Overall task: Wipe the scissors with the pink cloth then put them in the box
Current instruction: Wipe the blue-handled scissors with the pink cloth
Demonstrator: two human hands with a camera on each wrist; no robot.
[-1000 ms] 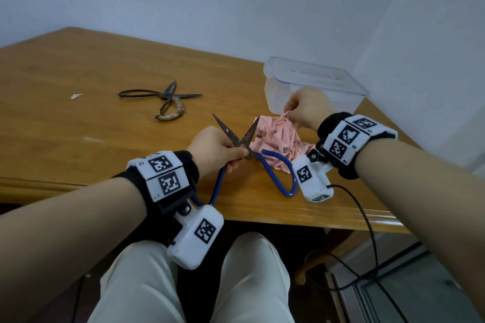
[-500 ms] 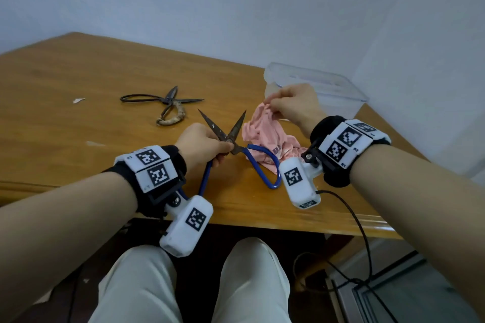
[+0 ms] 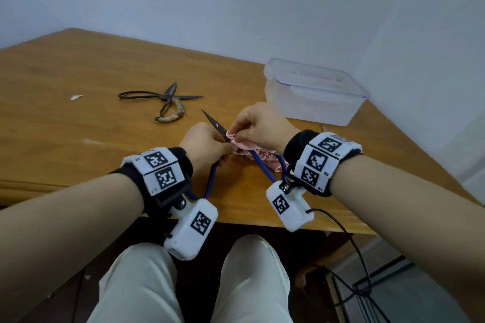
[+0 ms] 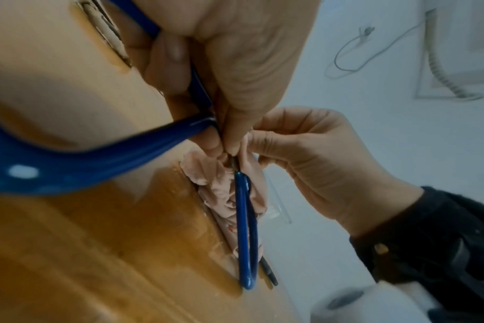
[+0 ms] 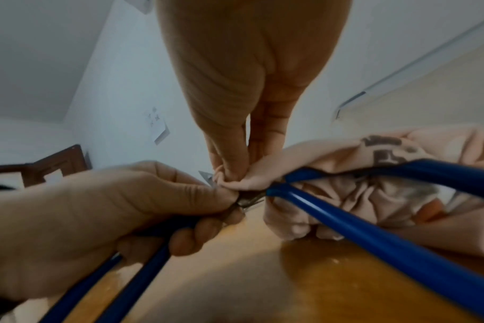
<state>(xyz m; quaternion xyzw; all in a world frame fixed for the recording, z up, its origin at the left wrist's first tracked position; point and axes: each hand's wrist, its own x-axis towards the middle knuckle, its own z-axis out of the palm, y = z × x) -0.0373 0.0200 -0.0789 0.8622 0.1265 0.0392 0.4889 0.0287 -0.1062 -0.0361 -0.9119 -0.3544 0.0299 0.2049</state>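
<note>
Gripping the blue-handled scissors point(image 3: 214, 123) at the pivot, your left hand point(image 3: 207, 145) curls its fingers round one blue loop at the centre of the head view, while your right hand point(image 3: 259, 126) pinches the pink cloth point(image 3: 242, 143) against one blade. The other dark, pointed blade juts toward the upper left; both blue loops trail toward the lower edge of the frame, one lying across the crumpled cloth on the wooden table point(image 3: 78, 73). The cloth is pale pink, wrinkled, with dark printed marks visible in the right wrist view. Two pairs of scissors show: yours, and old dark scissors point(image 3: 164, 102) lying spread at centre left. One clear plastic box point(image 3: 315, 92) stands at the upper right, its lid on.
</note>
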